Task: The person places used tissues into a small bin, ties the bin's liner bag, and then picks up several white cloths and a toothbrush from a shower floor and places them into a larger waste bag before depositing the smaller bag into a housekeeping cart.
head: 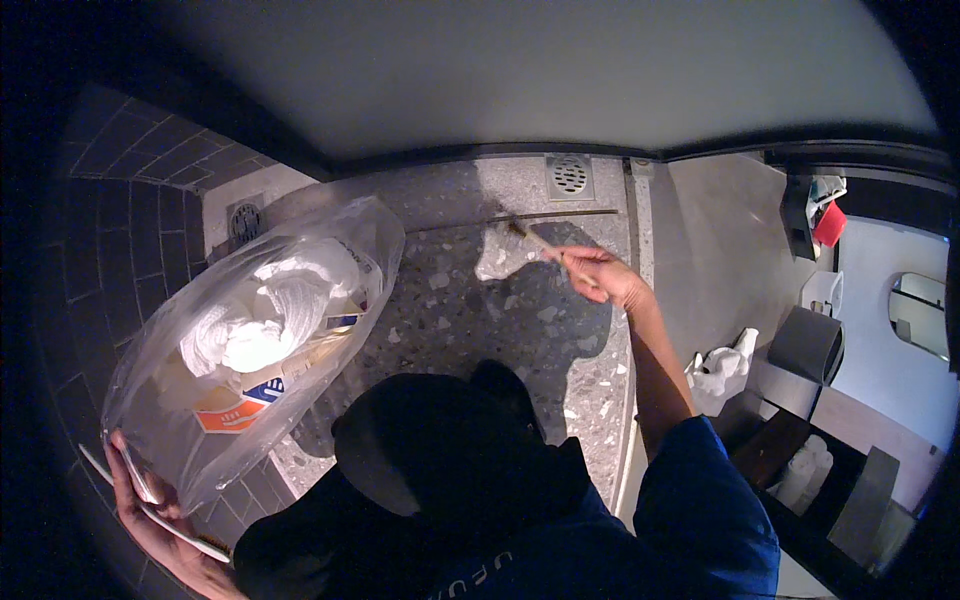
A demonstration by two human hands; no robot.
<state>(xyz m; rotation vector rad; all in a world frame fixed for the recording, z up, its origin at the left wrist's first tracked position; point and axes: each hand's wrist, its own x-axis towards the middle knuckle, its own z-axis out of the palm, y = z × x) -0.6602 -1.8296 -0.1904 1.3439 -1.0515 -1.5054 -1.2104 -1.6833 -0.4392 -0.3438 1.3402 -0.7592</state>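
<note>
My right hand [606, 277] grips the thin pale handle of a small brush [541, 243]. Its dark bristles meet the terrazzo floor [480, 322] beside a narrow floor seam [574, 215]. A large dark, wet-looking patch covers much of this floor. At the lower left, my left hand [154, 536] holds the rim of a clear plastic bag [379, 225]. A white-handled brush [176, 529] with brown bristles is also held in that hand. Through the bag show bunched white cloths [281, 315] and packaging with an orange and blue print [229, 416].
A grey panel [540, 75] with a dark frame crosses the top. Floor drains [568, 177] sit near it and by the dark tiled wall [105, 247]. Beyond a raised threshold [641, 225], right, are a crumpled white cloth [724, 367], rolled towels [804, 472] and a mirror [919, 315].
</note>
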